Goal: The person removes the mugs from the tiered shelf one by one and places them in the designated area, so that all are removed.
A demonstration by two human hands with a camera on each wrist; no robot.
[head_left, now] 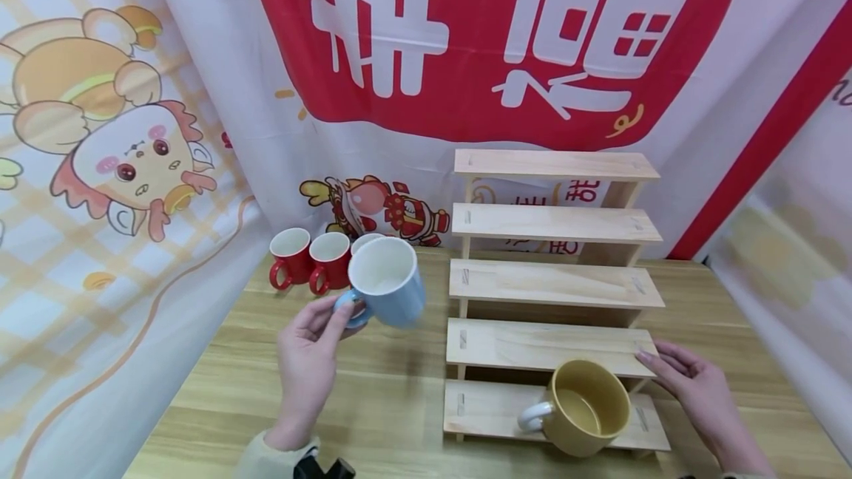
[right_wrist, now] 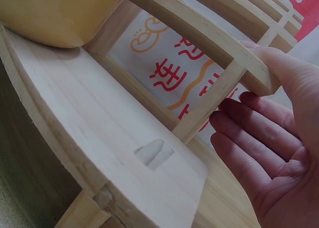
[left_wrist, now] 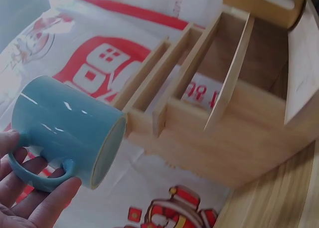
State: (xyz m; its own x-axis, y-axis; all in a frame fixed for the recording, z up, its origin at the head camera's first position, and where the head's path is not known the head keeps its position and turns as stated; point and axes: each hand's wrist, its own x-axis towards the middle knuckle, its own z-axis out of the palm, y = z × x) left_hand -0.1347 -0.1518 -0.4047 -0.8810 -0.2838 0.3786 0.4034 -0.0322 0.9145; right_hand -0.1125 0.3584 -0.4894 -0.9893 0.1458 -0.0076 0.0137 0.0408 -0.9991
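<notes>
My left hand (head_left: 311,361) holds a light blue mug (head_left: 393,294) by its handle, raised above the table left of the wooden stepped rack (head_left: 552,283). In the left wrist view the mug (left_wrist: 70,123) lies tilted, with fingers hooked through the handle. My right hand (head_left: 695,390) grips the right end of the rack's second step from the bottom. Its thumb is over the board and the other fingers (right_wrist: 249,148) are below the board's end. A yellow mug (head_left: 586,409) with a white handle stands on the lowest step, its handle pointing left.
Two red mugs (head_left: 291,257) with white insides stand at the back left of the wooden table (head_left: 220,405). Another mug (head_left: 364,242) beside them is mostly hidden behind the blue one. Printed cloth (head_left: 373,131) hangs behind the table and along both sides.
</notes>
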